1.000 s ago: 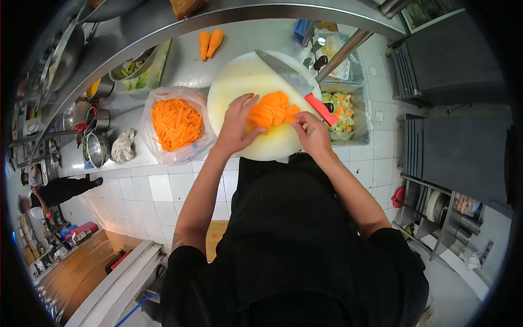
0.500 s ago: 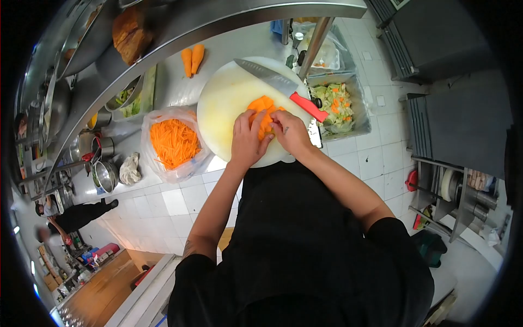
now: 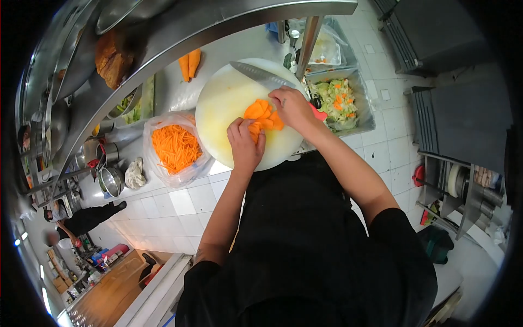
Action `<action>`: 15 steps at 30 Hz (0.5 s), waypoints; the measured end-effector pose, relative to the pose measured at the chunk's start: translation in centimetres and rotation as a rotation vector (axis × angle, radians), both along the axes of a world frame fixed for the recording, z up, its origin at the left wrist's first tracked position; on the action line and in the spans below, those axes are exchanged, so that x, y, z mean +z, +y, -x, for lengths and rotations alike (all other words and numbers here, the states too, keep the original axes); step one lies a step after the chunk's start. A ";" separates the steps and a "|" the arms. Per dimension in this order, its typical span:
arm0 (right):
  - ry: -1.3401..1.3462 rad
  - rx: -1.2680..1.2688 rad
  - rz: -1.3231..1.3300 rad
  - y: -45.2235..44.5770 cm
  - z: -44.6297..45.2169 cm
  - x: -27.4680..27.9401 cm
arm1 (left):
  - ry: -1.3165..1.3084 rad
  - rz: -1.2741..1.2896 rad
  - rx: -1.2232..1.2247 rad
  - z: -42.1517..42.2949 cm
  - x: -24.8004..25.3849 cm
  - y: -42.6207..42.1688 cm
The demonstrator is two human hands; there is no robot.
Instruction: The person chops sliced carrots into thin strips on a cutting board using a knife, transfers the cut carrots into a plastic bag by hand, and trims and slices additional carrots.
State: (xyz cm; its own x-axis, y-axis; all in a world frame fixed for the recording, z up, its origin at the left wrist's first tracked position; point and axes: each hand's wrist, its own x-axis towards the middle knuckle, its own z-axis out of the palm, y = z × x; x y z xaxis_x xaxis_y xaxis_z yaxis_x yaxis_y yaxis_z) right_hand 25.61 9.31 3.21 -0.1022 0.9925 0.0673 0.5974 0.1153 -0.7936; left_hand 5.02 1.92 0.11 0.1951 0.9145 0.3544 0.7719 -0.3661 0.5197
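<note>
- Thin orange carrot slices (image 3: 261,115): some covered by the left hand (image 3: 245,144); its grip on them cannot be made out.
- Red handle (image 3: 318,112) of the broad steel-bladed knife (image 3: 261,74): mostly behind the right hand (image 3: 294,108) and wrist; whether the fingertips hold anything is unclear.
- Green-filled metal bowl (image 3: 121,107): partly behind the curved steel shelf (image 3: 229,20).
- Distant dark-clothed person (image 3: 90,220): head blurred.
- Black garment (image 3: 305,261): cut off by the bottom edge.

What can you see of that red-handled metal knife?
The red-handled metal knife lies flat on the round white board, its broad, tapering, steel-looking blade beyond the thin orange slices. The red handle reaches past the rim, partly hidden by the right hand; whether they touch is unclear.
</note>
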 end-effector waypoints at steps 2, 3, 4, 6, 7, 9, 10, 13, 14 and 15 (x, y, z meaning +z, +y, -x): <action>-0.071 0.062 -0.072 1.1 0.4 -0.3 | -0.001 0.006 0.001 0.5 0.1 0.0; -0.070 0.061 -0.070 1.4 0.8 -0.1 | -0.006 0.007 0.006 0.5 0.1 0.0; -0.114 0.105 -0.008 1.7 1.2 0.2 | -0.005 0.008 0.006 0.6 0.0 0.1; -0.159 0.153 0.051 2.2 2.0 1.0 | -0.027 -0.018 -0.007 0.7 -0.1 0.3; -0.232 0.172 0.076 2.5 2.2 1.4 | -0.029 -0.019 -0.004 0.6 -0.1 0.4; -0.305 0.196 0.098 3.1 2.9 2.1 | -0.034 -0.016 0.024 0.4 0.0 0.4; -0.360 0.198 0.160 3.5 3.2 2.5 | -0.035 -0.017 0.028 0.2 0.1 0.4; -0.386 0.216 0.226 3.7 3.6 2.4 | -0.022 -0.014 0.064 -0.2 0.3 0.6; -0.353 0.228 0.231 3.7 3.6 2.2 | -0.029 -0.009 0.067 -0.2 0.3 0.6; -0.356 0.235 0.228 3.6 3.5 1.8 | -0.035 -0.003 0.069 -0.2 0.3 0.5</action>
State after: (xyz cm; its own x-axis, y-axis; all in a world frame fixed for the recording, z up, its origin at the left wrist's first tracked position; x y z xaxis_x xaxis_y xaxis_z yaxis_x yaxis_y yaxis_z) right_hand 22.09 12.90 4.99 -0.3026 0.9252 -0.2290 0.8150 0.1266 -0.5654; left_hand 5.26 2.47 0.43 0.1187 0.9243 0.3628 0.7767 -0.3141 0.5460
